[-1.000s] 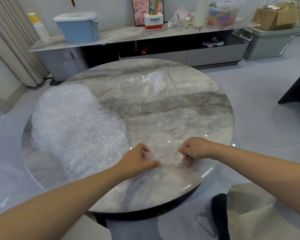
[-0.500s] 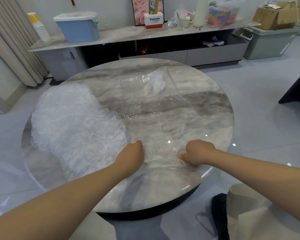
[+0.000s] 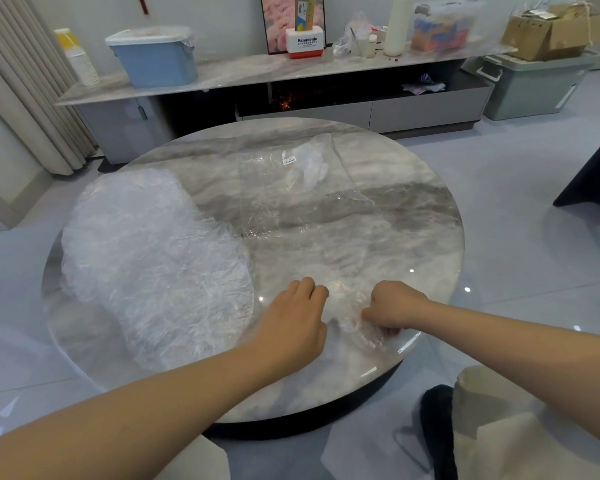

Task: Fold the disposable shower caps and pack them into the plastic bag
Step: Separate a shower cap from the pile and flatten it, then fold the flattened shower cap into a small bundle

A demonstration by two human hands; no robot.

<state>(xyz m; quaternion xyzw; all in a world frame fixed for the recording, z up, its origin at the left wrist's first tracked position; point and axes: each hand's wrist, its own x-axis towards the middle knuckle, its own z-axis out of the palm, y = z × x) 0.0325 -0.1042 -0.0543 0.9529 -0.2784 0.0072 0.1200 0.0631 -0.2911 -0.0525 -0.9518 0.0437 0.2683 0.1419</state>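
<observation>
A clear, crinkled shower cap (image 3: pixel 347 315) lies bunched near the front edge of the round marble table (image 3: pixel 413 209). My left hand (image 3: pixel 293 318) presses on its left side with curled fingers. My right hand (image 3: pixel 392 308) pinches its right side. A big heap of loose clear shower caps (image 3: pixel 149 258) covers the table's left part. The flat clear plastic bag (image 3: pixel 302 188) with a small white label lies at the far middle, with something white inside it.
A low cabinet (image 3: pixel 326 84) stands behind the table with a blue bin (image 3: pixel 155 57), a white-and-red box (image 3: pixel 305 43) and a cardboard box (image 3: pixel 548 31). A grey-green crate (image 3: pixel 534 84) sits on the floor at right. Curtains (image 3: pixel 25 81) hang left.
Both hands have drawn closer together, gathering the cap into a tighter bunch between them. The heap and the bag have not moved.
</observation>
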